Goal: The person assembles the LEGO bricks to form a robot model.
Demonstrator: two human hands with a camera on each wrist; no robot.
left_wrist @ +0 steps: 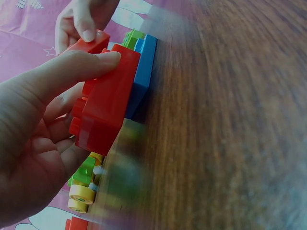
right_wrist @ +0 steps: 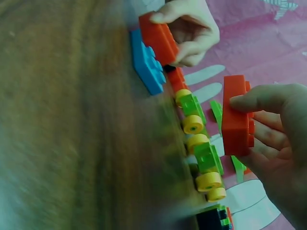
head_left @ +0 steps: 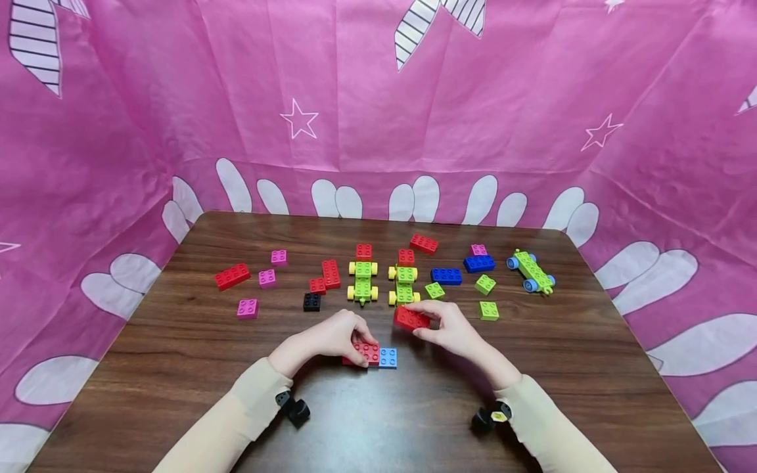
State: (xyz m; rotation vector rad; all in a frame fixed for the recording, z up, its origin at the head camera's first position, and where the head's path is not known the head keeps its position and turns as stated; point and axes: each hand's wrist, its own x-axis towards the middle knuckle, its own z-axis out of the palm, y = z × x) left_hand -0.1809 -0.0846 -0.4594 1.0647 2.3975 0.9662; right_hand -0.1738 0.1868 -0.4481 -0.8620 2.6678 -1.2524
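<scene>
My left hand (head_left: 338, 334) pinches a red brick (left_wrist: 109, 96) between thumb and fingers. The red brick lies over one end of a light blue brick (head_left: 388, 358), whose bare studs show to its right in the head view. To the right and a little farther back, my right hand (head_left: 451, 326) grips another red brick (right_wrist: 235, 120) by its sides. That brick is held apart from the blue one, its studs pointing toward the palm side in the right wrist view. Just behind it stand two green wheeled bases (head_left: 405, 286) (head_left: 363, 282) with yellow wheels.
Loose red (head_left: 232, 276), pink (head_left: 248, 309) and black bricks (head_left: 311, 302) lie to the left. Dark blue (head_left: 446, 276) and green bricks (head_left: 488, 311) lie to the right, beside a blue-wheeled green base (head_left: 532, 272). A pink curtain (head_left: 367, 85) surrounds the wooden table (head_left: 195, 368).
</scene>
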